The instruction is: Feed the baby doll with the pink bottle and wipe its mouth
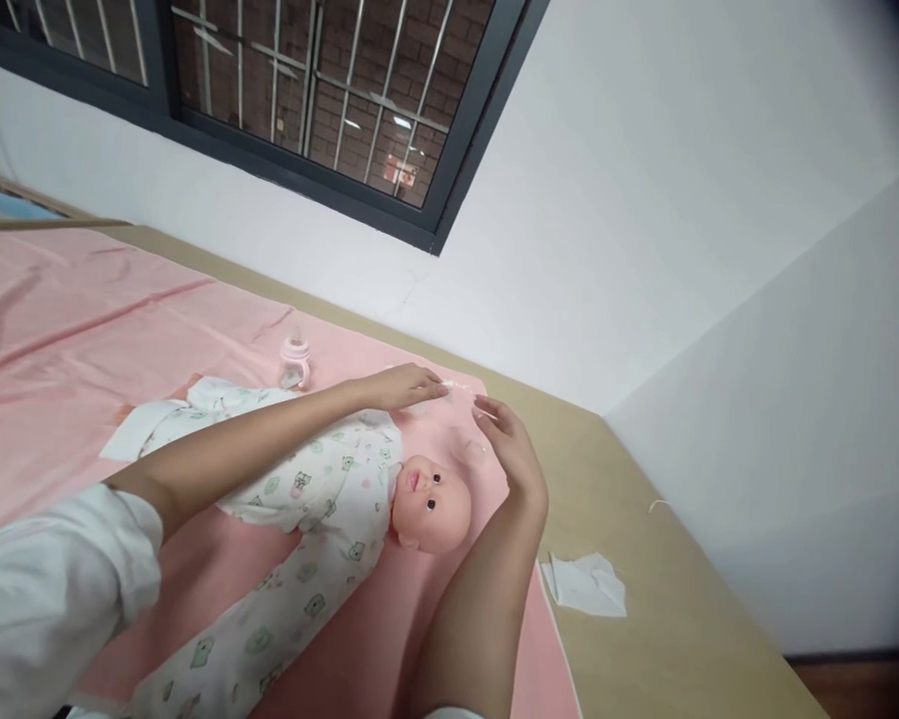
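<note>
My left hand (pixel 409 387) reaches across the doll's body, its fingertips at one end of a thin, whitish, partly see-through item (pixel 460 387). At the other end of it is my right hand (pixel 513 444), fingers curled inward; the item is too small and blurred to name. Below and between my hands lies a baby doll (pixel 433 504) on its back, its bald head toward the right. It wears white clothes with a green bear print. One printed sleeve stretches toward the bottom of the view. My left forearm hides part of its body.
A pink sheet (pixel 67 290) with creases covers much of the tan surface (pixel 569 449). A small pink-topped baby bottle (pixel 295 361) stands beyond the doll. Folded white tissue (pixel 588 584) lies at the right. Behind rise a white wall (pixel 606 200) and a barred window (pixel 307 90).
</note>
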`<action>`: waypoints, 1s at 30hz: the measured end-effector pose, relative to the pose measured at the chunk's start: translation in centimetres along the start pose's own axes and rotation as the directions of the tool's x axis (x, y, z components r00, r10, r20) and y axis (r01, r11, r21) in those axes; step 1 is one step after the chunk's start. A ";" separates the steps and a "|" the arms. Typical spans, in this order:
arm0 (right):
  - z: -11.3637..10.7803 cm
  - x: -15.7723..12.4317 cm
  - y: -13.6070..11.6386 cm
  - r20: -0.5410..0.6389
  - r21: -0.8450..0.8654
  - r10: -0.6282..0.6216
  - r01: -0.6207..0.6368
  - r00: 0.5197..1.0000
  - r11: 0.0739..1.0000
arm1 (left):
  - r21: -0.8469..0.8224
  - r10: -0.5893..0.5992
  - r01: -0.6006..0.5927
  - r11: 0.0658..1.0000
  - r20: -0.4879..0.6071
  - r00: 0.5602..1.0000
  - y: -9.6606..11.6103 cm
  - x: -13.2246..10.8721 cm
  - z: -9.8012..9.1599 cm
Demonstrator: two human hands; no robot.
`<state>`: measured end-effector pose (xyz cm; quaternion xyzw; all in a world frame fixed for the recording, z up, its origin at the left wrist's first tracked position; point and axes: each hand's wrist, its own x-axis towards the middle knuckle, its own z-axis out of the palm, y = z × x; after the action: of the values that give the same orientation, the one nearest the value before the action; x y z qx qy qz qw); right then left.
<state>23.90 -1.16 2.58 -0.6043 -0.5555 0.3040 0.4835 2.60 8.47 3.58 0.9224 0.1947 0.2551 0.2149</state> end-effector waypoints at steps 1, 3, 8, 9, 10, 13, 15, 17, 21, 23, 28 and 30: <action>0.4 -0.1 -0.7 -0.022 -0.040 -0.018 0.017 1.000 0.999 | -0.060 0.030 -0.030 0.998 -0.014 0.999 0.9 -0.6 -0.2; 1.3 -0.4 -2.0 -0.037 -0.095 -0.060 0.057 0.997 0.994 | -0.159 0.050 -0.056 0.986 -0.045 0.998 2.4 -1.9 -0.4; 3.0 -1.0 -4.2 0.017 -0.130 -0.186 0.187 0.982 0.974 | -0.313 0.010 -0.033 0.949 -0.075 0.997 4.5 -4.6 -1.0; 3.2 -1.2 -4.7 0.032 -0.123 -0.198 0.201 0.980 0.972 | -0.338 0.005 -0.033 0.941 -0.081 0.997 4.7 -5.0 -1.1; 3.4 -1.4 -5.0 0.046 -0.116 -0.209 0.213 0.977 0.970 | -0.356 0.003 -0.035 0.934 -0.090 0.996 4.8 -5.5 -1.3; 3.7 -2.2 -6.1 0.068 -0.091 -0.231 0.237 0.970 0.967 | -0.362 -0.006 -0.051 0.931 -0.155 0.988 5.2 -6.7 -2.1; 3.8 -2.8 -6.7 0.090 -0.058 -0.242 0.248 0.966 0.967 | -0.340 -0.042 -0.040 0.939 -0.228 0.973 5.3 -7.5 -2.7; 4.0 -3.5 -7.4 0.147 -0.035 -0.254 0.261 0.956 0.965 | -0.336 -0.098 -0.007 0.942 -0.295 0.951 5.5 -8.3 -3.3; 4.5 -4.8 -8.9 0.335 -0.071 -0.232 0.270 0.913 0.960 | -0.333 -0.084 -0.009 0.943 -0.265 0.961 5.5 -9.2 -4.2; 4.6 -5.4 -9.6 0.412 -0.110 -0.212 0.280 0.886 0.954 | -0.330 -0.037 -0.025 0.944 -0.180 0.983 5.4 -9.4 -4.6; 4.7 -6.1 -10.5 0.510 -0.219 -0.187 0.337 0.840 0.915 | -0.303 0.024 -0.021 0.953 0.004 1.000 5.4 -9.6 -5.2; 4.6 -6.2 -10.6 0.533 -0.243 -0.176 0.349 0.828 0.905 | -0.283 0.003 0.019 0.959 0.079 0.997 5.4 -9.6 -5.3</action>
<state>14.51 -6.91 9.69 -0.4937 -0.7828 0.2821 0.2529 -6.60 1.03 6.64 0.8907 0.1512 0.2429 0.3534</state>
